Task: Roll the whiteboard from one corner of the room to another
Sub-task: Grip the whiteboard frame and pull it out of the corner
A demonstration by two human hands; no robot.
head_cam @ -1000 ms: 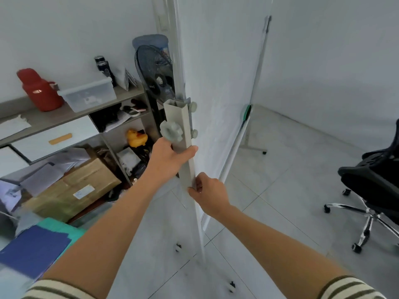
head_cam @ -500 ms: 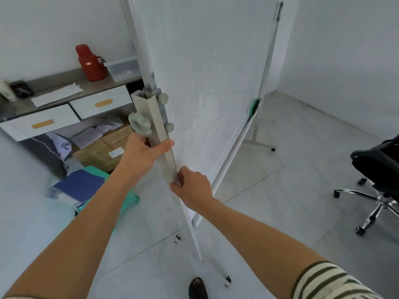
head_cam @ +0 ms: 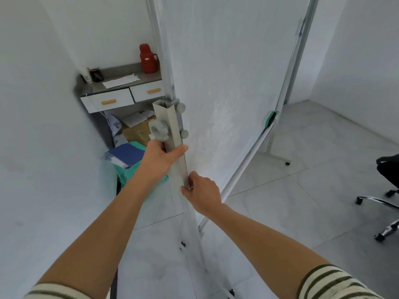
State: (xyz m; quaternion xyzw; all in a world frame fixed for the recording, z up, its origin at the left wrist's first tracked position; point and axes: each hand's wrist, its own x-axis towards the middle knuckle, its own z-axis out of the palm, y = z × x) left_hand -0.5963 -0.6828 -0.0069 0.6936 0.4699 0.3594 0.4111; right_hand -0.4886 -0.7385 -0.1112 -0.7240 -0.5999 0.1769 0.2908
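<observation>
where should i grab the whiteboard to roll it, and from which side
Grip the square grey upright post at the whiteboard's near edge, coming from the end, not the face. The flat panel offers no hold, while the post is narrow enough to wrap. Left hand sits under the knob, right hand lower.

white whiteboard (head_cam: 226, 87), upright, on wheeled stand

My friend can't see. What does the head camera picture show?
Two hands grip the grey side post of a big whiteboard, the left hand above the right hand. A red flask stands on a desk behind.
</observation>
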